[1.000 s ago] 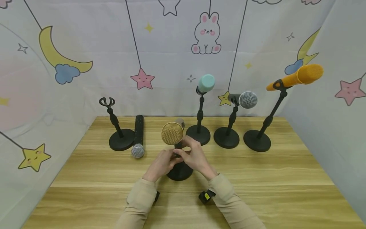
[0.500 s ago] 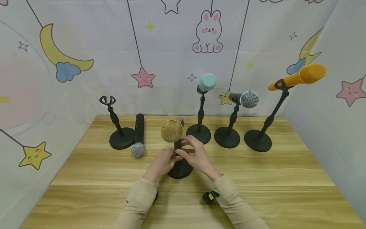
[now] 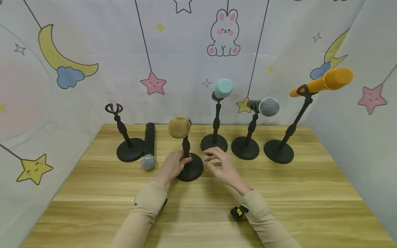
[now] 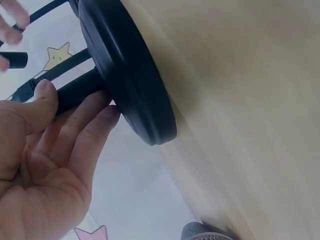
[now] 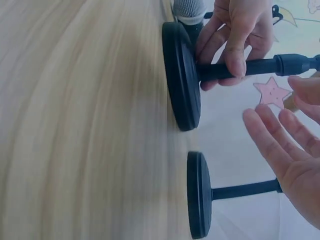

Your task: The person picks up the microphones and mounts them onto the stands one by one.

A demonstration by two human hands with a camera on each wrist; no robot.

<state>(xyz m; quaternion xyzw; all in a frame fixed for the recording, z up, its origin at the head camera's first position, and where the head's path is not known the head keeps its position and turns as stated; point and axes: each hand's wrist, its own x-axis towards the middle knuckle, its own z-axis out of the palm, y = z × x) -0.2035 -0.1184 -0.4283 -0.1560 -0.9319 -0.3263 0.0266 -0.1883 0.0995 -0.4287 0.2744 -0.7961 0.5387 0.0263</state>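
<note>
A gold-headed microphone [image 3: 179,127] sits in the clip of a black desk stand [image 3: 193,169] with a round base. My left hand [image 3: 171,166] grips the lower pole [image 4: 79,91] just above the base, thumb on one side and fingers on the other. My right hand [image 3: 224,167] is off to the right of the stand, fingers spread and loosely bent, holding nothing. In the right wrist view a gap shows between the right fingers [image 5: 270,132] and the pole [image 5: 260,67].
Behind stand a mint microphone [image 3: 223,88], a silver-headed one [image 3: 269,107] and an orange one [image 3: 336,79], each on a stand. At left, a black microphone [image 3: 150,139] lies beside a stand with a bare clip [image 3: 114,109]. A printed cloth [image 3: 186,51] backs the table.
My left hand has moved the stand with the gold-headed microphone back and slightly left. My right hand has let go of the pole and drawn away to the right.
</note>
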